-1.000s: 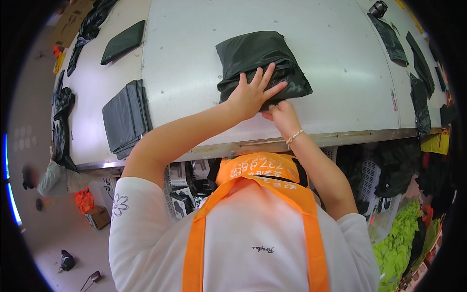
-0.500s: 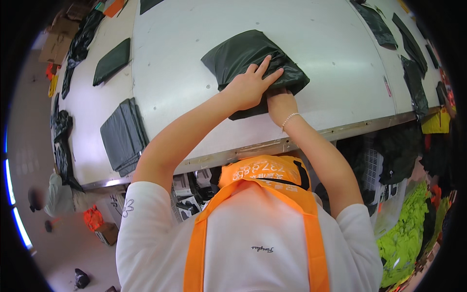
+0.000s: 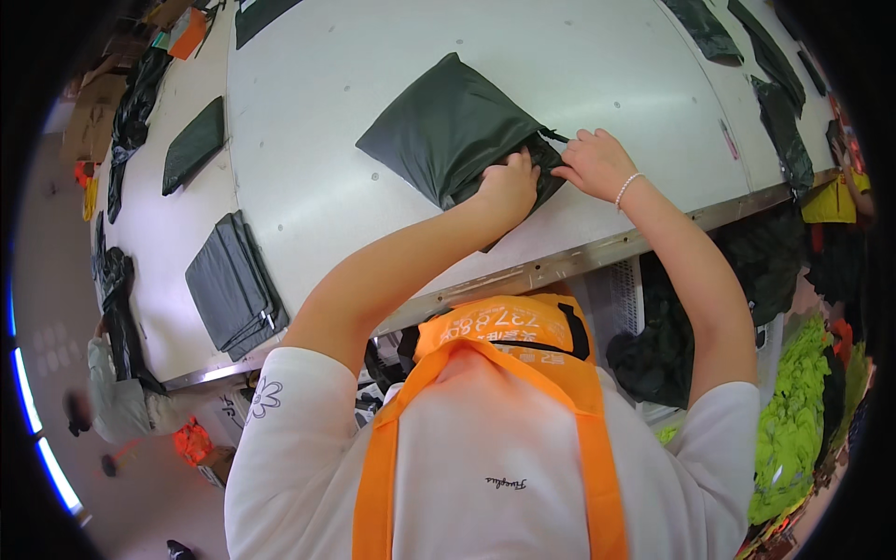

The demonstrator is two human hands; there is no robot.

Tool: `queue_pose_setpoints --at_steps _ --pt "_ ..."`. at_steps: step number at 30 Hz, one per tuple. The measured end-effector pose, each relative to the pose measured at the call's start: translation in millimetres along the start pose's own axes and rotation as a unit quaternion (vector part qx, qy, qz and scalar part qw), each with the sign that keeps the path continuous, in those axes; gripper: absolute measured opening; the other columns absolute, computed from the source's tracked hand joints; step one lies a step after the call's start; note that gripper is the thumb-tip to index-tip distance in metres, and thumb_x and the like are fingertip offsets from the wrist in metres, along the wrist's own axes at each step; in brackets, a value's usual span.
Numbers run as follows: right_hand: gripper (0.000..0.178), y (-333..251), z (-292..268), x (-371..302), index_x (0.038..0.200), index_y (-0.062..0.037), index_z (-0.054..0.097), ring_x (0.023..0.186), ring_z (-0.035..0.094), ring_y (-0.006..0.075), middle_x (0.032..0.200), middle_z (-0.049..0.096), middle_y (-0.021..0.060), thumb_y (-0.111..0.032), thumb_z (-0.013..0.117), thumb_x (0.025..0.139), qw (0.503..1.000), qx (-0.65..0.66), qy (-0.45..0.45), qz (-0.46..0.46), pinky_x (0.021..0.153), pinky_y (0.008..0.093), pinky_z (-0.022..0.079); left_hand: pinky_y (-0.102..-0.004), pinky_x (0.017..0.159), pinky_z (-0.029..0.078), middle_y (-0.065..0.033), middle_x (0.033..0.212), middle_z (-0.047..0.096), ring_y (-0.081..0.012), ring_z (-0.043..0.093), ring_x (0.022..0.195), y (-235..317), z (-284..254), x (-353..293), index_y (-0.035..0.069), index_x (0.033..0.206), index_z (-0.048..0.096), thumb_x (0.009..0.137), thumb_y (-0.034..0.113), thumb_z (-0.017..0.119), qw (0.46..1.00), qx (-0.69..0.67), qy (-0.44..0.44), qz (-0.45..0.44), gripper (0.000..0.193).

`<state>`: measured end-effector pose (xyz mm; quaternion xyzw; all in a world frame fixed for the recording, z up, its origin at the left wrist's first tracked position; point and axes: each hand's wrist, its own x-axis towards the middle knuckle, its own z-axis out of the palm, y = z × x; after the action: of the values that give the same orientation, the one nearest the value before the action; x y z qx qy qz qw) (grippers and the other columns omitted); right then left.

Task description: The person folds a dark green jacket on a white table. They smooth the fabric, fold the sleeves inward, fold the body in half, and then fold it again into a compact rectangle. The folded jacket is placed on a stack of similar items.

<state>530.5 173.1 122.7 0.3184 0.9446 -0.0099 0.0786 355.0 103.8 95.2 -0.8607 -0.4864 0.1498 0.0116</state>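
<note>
A dark green fabric pouch [image 3: 439, 131] lies flat on the white table [image 3: 355, 47], its bunched opening toward the near right. My left hand [image 3: 509, 191] is closed on the cloth at that opening, fingers curled partly into the folds. At the opening's right side, my right hand [image 3: 599, 164] pinches a bit of the dark edge, with fingertips close together. A short black cord [image 3: 553, 136] sticks out of the pouch next to my right fingers. Exactly which fold each fingertip grips is partly hidden.
Folded dark green pouches [image 3: 233, 285] lie in a stack at left, beyond them another flat pouch [image 3: 194, 145]. More dark pieces [image 3: 782, 140] lie far right. A metal table edge [image 3: 523, 280] runs before me. Below right are bright green cloth [image 3: 789, 439] and a person in yellow [image 3: 831, 201].
My right hand has come out from under the pouch's near edge and moved right to its opening. My left hand has shifted right and down. The pouch now lies flatter, with a cord showing.
</note>
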Motion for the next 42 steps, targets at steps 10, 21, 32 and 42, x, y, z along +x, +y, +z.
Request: queue_pose_setpoints --at_steps 10,21,32,42 --pt "0.017 -121.9 58.5 -5.4 0.089 -0.0044 0.064 0.088 0.062 0.0320 0.100 0.059 0.0145 -0.019 0.062 0.080 0.964 0.262 0.020 0.030 0.076 0.0400 0.051 -0.0401 0.086 0.051 -0.0134 0.143 0.034 -0.0347 0.045 0.119 -26.3 -11.4 13.8 0.022 0.132 0.050 0.071 0.010 0.062 0.975 -0.216 -0.005 -0.055 0.064" --pt "0.011 -143.8 31.7 -16.4 0.085 -0.0067 0.064 0.080 0.060 0.0298 0.096 0.056 0.0073 -0.010 0.054 0.084 0.908 0.386 0.112 0.120 0.069 0.0412 0.048 -0.0439 0.097 0.042 -0.0077 0.146 0.032 -0.0360 0.039 0.122 -4.3 40.5 26.3 0.021 0.130 0.053 0.068 0.015 0.067 0.946 -0.237 0.195 -0.106 0.064" --pt "0.010 -94.7 26.9 -58.4 0.083 -0.0054 0.064 0.079 0.056 0.0303 0.085 0.053 0.0106 -0.013 0.057 0.085 0.891 0.421 0.144 0.089 0.071 0.0398 0.047 -0.0457 0.110 0.027 -0.0130 0.136 0.047 -0.0291 0.039 0.130 -67.6 -16.3 4.9 0.005 0.125 0.054 0.079 0.014 0.063 0.883 -0.325 0.136 0.311 0.047" --pt "0.020 -87.6 24.3 -84.4 0.072 -0.0048 0.061 0.082 0.057 0.0287 0.081 0.056 0.0102 -0.022 0.060 0.082 0.928 0.368 0.050 0.003 0.072 0.0393 0.048 -0.0563 0.099 0.029 -0.0045 0.134 0.049 -0.0181 0.041 0.127 35.5 27.9 -26.9 0.011 0.120 0.054 0.082 0.026 0.055 0.977 -0.116 0.093 0.152 0.041"
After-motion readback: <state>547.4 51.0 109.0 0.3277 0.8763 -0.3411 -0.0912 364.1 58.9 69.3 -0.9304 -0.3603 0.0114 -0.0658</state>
